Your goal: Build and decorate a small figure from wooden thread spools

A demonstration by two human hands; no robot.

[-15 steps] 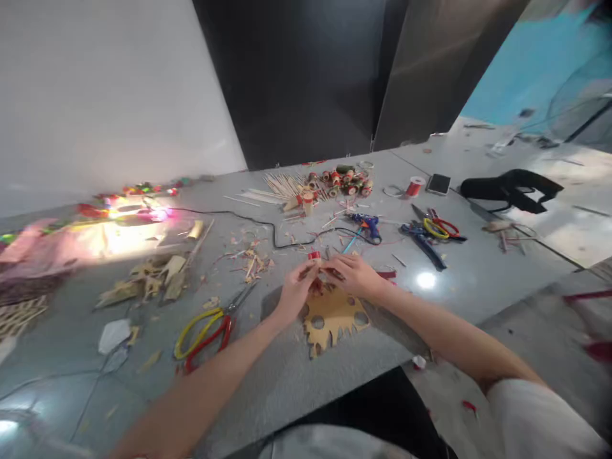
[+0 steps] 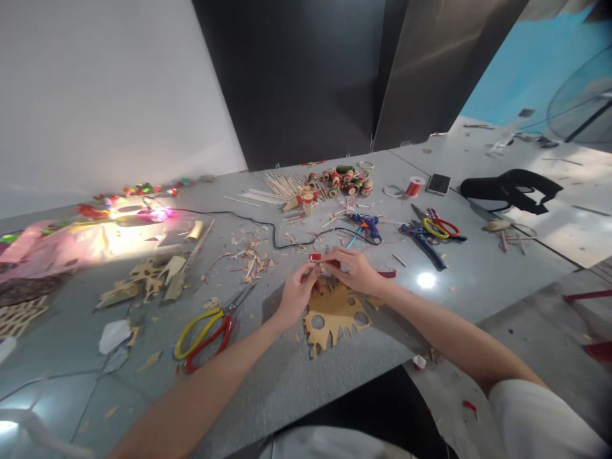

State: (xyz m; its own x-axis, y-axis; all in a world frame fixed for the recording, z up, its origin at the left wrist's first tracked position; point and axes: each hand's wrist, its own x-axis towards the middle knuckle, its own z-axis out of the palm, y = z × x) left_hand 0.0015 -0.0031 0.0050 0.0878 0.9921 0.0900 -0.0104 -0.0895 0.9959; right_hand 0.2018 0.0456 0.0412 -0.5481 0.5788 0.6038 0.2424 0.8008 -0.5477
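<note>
My left hand (image 2: 297, 294) and my right hand (image 2: 351, 271) meet over the table, fingertips pinched close together. Between them shows a small piece with a red end (image 2: 314, 256); the rest of it is hidden by the fingers, so its kind is unclear. Beneath the hands lies a tan sheet with round holes and a jagged front edge (image 2: 337, 312). Left of my left hand rest scissors with one yellow and one red handle (image 2: 210, 331). A blue glue gun (image 2: 368, 223) lies beyond my right hand.
Red-banded little cylinders (image 2: 351, 182) and thin sticks (image 2: 282, 185) lie at the back. On the right are a red thread spool (image 2: 414, 186), a phone (image 2: 438, 184), more scissors (image 2: 437, 226) and a black object (image 2: 511, 188). A lit lamp (image 2: 155, 213) and wood scraps (image 2: 153, 277) lie left.
My right hand has shifted slightly and its fingers now lie flatter over the piece. The red end has tilted and shows wider and lower. The left hand stays nearly in place.
</note>
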